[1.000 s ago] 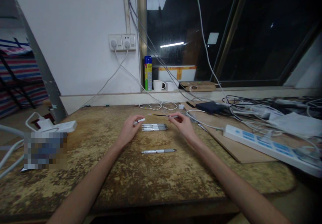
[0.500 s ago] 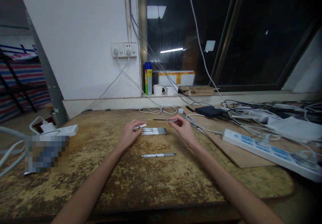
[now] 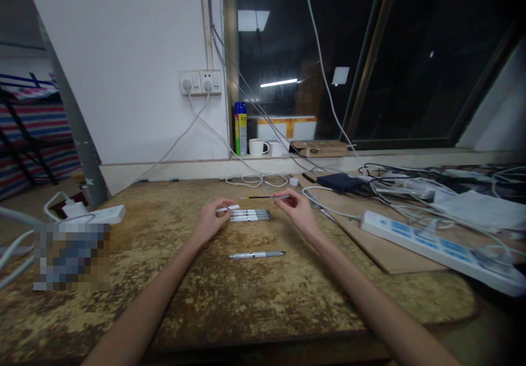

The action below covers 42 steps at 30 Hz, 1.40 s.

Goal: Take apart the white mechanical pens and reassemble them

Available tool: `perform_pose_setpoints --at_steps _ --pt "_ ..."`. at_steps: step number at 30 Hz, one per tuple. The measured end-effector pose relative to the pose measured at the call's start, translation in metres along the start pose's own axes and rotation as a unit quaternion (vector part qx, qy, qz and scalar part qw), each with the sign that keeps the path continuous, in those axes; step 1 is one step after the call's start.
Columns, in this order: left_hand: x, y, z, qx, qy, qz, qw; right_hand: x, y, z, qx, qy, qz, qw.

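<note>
Between the fingers of my left hand (image 3: 210, 221) is a white pen barrel (image 3: 232, 207), its end pointing right. My right hand (image 3: 299, 208) pinches a grey pen part, from which a thin dark ink refill (image 3: 259, 196) with a clear, yellowish end sticks out to the left. The barrel and the refill are apart. On the table between my hands lies a row of several white-and-grey pens (image 3: 250, 215), side by side. Nearer to me, a single pen (image 3: 258, 255) lies by itself, grey end to the right. My fingers partly hide both held parts.
The worn wooden table (image 3: 263, 300) has a power strip (image 3: 435, 248) and a brown board (image 3: 378, 245) on the right, with tangled cables behind. Another power strip (image 3: 102, 215) is at the left. A mug (image 3: 257, 146) and a spray can (image 3: 240, 130) stand on the windowsill.
The view has shifted slightly. The white barrel in my left hand looks a little more level; both hands keep their holds and the pens on the table lie as before.
</note>
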<state>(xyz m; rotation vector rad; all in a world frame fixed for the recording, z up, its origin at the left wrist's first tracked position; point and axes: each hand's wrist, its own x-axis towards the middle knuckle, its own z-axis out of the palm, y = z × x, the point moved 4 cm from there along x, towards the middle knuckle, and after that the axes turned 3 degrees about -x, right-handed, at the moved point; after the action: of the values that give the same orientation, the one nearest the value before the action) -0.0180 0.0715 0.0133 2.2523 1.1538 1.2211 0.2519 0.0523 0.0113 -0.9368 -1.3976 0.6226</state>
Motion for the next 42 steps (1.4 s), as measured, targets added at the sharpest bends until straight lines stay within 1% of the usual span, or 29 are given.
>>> perform_pose_setpoints --at_steps 6,11,20,25,31,38,42 --pt "-0.0006 0.0044 -0.0017 0.038 -0.008 -0.017 0.999 -0.0012 -0.0041 -0.0004 -0.001 -0.002 0.004 1.0" --pt "-0.0003 0.0055 -0.0013 0.048 -0.012 -0.015 0.999 -0.0015 -0.0067 -0.001 -0.006 -0.001 0.001 1.0" --pt "-0.0004 0.0029 0.0003 0.037 -0.01 -0.017 0.999 -0.0013 -0.0076 -0.0012 -0.014 0.001 0.003 1.0" --pt "-0.0008 0.0042 0.0001 0.039 -0.01 -0.019 0.999 -0.0004 -0.0039 -0.0017 -0.01 -0.002 0.002 1.0" --pt "-0.0009 0.0057 -0.0001 0.037 -0.013 -0.014 0.999 0.001 -0.0004 -0.0025 -0.007 -0.006 0.013 1.0" --pt "0.0008 0.0022 -0.0006 0.029 0.003 -0.017 0.999 -0.0005 -0.0047 -0.0021 -0.001 0.003 0.029 1.0" --pt "0.0016 0.0007 0.0002 0.018 0.004 -0.016 1.0 0.0006 -0.0014 -0.0027 -0.001 0.004 0.035 0.999"
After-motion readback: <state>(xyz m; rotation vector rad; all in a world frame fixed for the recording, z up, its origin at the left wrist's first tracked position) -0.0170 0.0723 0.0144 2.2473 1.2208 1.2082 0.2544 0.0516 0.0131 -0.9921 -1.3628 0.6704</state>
